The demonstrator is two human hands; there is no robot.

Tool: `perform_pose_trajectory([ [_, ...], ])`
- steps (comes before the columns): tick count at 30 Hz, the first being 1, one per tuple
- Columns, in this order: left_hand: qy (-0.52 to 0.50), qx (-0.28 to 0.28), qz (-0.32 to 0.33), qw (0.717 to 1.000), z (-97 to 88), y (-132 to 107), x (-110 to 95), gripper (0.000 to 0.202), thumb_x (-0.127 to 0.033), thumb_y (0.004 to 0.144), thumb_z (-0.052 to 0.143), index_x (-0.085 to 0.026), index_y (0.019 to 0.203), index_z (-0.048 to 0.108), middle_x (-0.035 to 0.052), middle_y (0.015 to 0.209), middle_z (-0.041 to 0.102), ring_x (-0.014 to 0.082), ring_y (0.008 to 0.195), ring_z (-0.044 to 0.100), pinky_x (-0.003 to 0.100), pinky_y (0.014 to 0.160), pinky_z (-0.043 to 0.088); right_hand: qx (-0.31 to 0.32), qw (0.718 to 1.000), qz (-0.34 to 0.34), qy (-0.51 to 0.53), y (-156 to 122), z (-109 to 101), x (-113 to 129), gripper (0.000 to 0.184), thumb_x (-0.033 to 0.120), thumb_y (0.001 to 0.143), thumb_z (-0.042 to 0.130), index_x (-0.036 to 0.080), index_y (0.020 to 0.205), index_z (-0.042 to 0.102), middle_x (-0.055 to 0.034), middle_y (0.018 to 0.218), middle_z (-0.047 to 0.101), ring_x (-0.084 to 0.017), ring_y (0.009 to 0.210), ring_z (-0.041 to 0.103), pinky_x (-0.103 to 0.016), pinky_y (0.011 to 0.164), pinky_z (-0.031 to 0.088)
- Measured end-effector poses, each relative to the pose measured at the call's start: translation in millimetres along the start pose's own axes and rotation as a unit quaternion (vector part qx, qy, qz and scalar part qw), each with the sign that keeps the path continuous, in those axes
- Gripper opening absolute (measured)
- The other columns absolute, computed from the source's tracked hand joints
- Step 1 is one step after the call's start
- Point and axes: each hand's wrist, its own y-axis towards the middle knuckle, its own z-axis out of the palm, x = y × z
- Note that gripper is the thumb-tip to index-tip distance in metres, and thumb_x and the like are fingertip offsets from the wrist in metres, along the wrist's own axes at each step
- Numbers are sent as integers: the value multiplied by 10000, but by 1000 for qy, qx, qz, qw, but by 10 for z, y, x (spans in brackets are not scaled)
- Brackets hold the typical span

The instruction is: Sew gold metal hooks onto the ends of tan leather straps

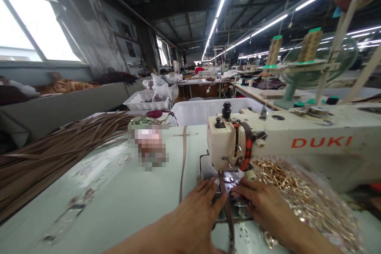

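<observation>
A white DUKI sewing machine [297,141] stands on the pale green table [125,198]. A narrow brown strap [229,222] runs under its needle area toward me. My left hand [193,218] lies flat left of the strap, fingers stretched toward the needle plate [229,180]. My right hand [263,204] rests on the right side, fingertips pressed on the strap by the plate. Another thin brown strap [182,162] lies along the table left of the machine.
A big heap of brown straps [50,147] covers the table's left side. A bag of gold metal rings [300,194] sits under the machine arm on the right. White tubs [202,111] stand behind, thread cones [309,45] above, and more work tables beyond.
</observation>
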Motion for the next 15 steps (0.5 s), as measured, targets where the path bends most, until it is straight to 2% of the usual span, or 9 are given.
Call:
perform_pose_trajectory([
  [3, 9, 8, -30, 999, 34, 11, -21, 1029, -604, 655, 671, -152, 1456, 210, 196, 1487, 163, 344, 1360, 169, 468, 1103, 206, 0, 1000, -3, 21, -25, -124, 42, 422, 48, 737, 454, 273, 1059, 609, 4, 1054, 628, -186, 965, 570, -325, 828, 454],
  [7, 6, 14, -41, 999, 80, 30, 0, 1105, -720, 603, 637, -156, 1455, 216, 200, 1488, 152, 372, 1351, 181, 509, 1087, 221, 8, 998, -2, 61, -96, -263, 167, 330, 77, 790, 449, 253, 1034, 584, 14, 999, 626, -159, 946, 558, -285, 823, 431],
  [12, 3, -9, -38, 999, 80, 48, -2, 1084, -711, 592, 653, -178, 1445, 250, 186, 1488, 179, 386, 1333, 236, 528, 1072, 246, 20, 985, -38, 166, -288, -330, 382, 385, 107, 848, 451, 301, 1172, 526, 42, 1161, 595, -120, 1076, 529, -245, 914, 389],
  [13, 4, -11, -38, 999, 76, 50, -8, 1083, -706, 587, 659, -174, 1441, 261, 184, 1486, 188, 389, 1330, 241, 527, 1071, 250, 28, 980, -38, 196, -337, -348, 402, 340, 127, 864, 450, 293, 1143, 550, 41, 1111, 623, -114, 1024, 562, -232, 885, 404],
  [15, 7, -9, -41, 999, 73, 51, -18, 1088, -704, 577, 666, -164, 1437, 275, 191, 1483, 198, 396, 1325, 249, 526, 1069, 257, 22, 963, -11, 269, -432, -392, 403, 231, 172, 909, 404, 249, 966, 614, 48, 816, 679, -90, 750, 622, -199, 739, 441],
])
